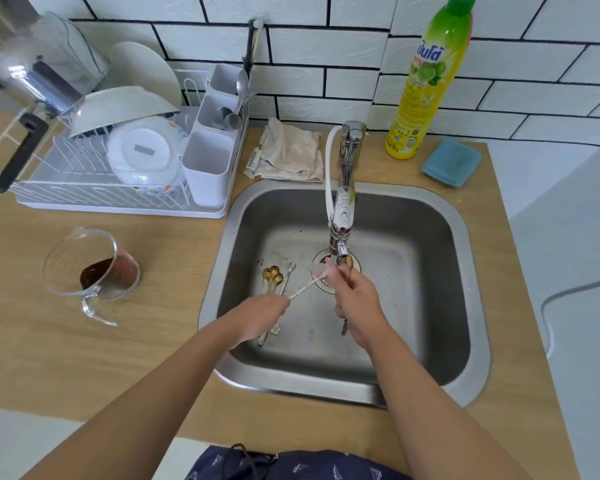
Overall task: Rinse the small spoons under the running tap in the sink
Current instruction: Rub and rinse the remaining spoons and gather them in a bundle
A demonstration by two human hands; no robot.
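In the steel sink [430,209], my left hand [262,315] pinches the handle end of a small silver spoon [305,288]. The spoon's bowl reaches up to the tap's nozzle [341,249], where water runs over it. My right hand [355,296] is closed around the spoon's bowl end under the stream and also holds a thin dark-tipped utensil [343,328] that sticks out below the palm. A bunch of small gold spoons [272,274] and another silver spoon [289,271] lie on the sink floor left of the drain [321,287].
A white dish rack [118,199] with plates, a bowl and a cutlery holder stands back left. A glass measuring jug [90,271] with brown residue sits on the wooden counter at left. A crumpled cloth [288,150], a green-yellow dish soap bottle [426,81] and a blue sponge [451,162] lie behind the sink.
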